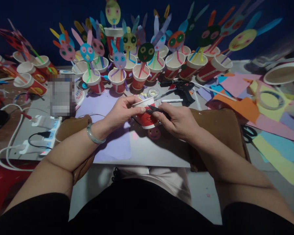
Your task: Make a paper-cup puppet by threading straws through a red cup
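Over the middle of the table, my left hand (122,111) grips a red and white paper cup (148,120) by its rim, thumb on the near side. The cup is tilted. My right hand (177,119) is closed round a slim black tool (154,110) with a pointed tip, which reaches the cup's side just below the rim. Whether it is a knife or a pen I cannot tell. Below the cup, a small pink paper piece with a drawn face (154,133) lies on the table, partly covered.
Several red cups with paper rabbit heads on straws, one a yellow head (113,12), stand along the back. A black glue gun (183,91) lies behind my right hand. Coloured paper scraps (237,106) and a tape roll (270,99) are at right, a power strip (51,135) at left.
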The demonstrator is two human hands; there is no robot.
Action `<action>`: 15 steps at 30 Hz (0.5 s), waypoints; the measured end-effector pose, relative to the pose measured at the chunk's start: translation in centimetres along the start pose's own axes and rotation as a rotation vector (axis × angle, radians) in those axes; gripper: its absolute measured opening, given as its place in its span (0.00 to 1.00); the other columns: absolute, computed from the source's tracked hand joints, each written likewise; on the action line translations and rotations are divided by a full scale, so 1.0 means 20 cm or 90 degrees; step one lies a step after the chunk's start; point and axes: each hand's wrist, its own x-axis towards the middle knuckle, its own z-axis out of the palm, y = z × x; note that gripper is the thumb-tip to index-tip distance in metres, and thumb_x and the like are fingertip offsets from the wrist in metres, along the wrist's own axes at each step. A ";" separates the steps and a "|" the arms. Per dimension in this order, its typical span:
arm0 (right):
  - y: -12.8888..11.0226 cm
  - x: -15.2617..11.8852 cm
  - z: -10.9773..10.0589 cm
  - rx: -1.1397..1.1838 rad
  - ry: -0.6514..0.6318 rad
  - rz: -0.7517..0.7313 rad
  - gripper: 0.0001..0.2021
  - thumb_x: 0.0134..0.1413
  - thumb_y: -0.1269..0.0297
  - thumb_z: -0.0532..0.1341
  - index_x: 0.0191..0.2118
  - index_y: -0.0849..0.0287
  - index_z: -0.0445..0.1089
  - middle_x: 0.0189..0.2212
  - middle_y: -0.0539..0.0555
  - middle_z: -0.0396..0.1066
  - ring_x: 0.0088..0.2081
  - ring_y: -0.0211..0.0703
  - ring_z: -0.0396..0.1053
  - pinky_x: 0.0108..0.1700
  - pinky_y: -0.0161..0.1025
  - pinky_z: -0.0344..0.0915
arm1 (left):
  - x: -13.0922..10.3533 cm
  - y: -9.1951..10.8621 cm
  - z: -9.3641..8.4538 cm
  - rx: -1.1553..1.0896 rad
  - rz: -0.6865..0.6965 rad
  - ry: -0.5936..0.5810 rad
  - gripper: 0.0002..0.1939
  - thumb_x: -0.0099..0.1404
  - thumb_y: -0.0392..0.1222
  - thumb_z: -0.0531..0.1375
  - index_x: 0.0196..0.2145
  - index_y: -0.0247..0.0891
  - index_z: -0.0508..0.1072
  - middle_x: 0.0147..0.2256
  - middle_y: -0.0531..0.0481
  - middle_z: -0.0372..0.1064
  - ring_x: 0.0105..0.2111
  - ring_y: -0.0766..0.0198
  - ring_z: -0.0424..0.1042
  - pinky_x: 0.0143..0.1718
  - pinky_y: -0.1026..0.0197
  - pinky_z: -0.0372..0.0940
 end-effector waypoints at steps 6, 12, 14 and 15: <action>-0.01 -0.01 -0.02 -0.060 -0.015 0.001 0.24 0.72 0.45 0.50 0.38 0.56 0.75 0.23 0.52 0.69 0.25 0.41 0.62 0.30 0.39 0.49 | 0.01 -0.02 -0.02 0.099 0.046 0.018 0.18 0.56 0.53 0.74 0.28 0.36 0.77 0.36 0.50 0.69 0.37 0.64 0.68 0.40 0.61 0.65; -0.01 -0.01 -0.02 -0.094 -0.010 -0.005 0.23 0.72 0.46 0.50 0.38 0.56 0.75 0.22 0.52 0.69 0.24 0.41 0.62 0.30 0.39 0.47 | 0.02 -0.03 -0.05 0.189 0.106 0.015 0.20 0.57 0.59 0.73 0.29 0.37 0.79 0.38 0.47 0.71 0.42 0.60 0.69 0.50 0.57 0.65; -0.02 -0.01 -0.02 -0.105 -0.011 0.001 0.24 0.72 0.45 0.49 0.38 0.56 0.74 0.21 0.52 0.68 0.24 0.42 0.61 0.30 0.40 0.46 | 0.02 -0.03 -0.05 0.206 0.113 0.013 0.20 0.57 0.59 0.73 0.29 0.38 0.80 0.39 0.47 0.72 0.43 0.59 0.69 0.51 0.56 0.65; -0.02 -0.02 -0.02 -0.111 -0.013 0.003 0.24 0.72 0.44 0.49 0.38 0.56 0.74 0.21 0.52 0.68 0.24 0.42 0.61 0.30 0.40 0.45 | 0.03 -0.04 -0.05 0.210 0.118 0.010 0.20 0.57 0.59 0.73 0.30 0.38 0.80 0.39 0.47 0.72 0.44 0.59 0.70 0.52 0.56 0.65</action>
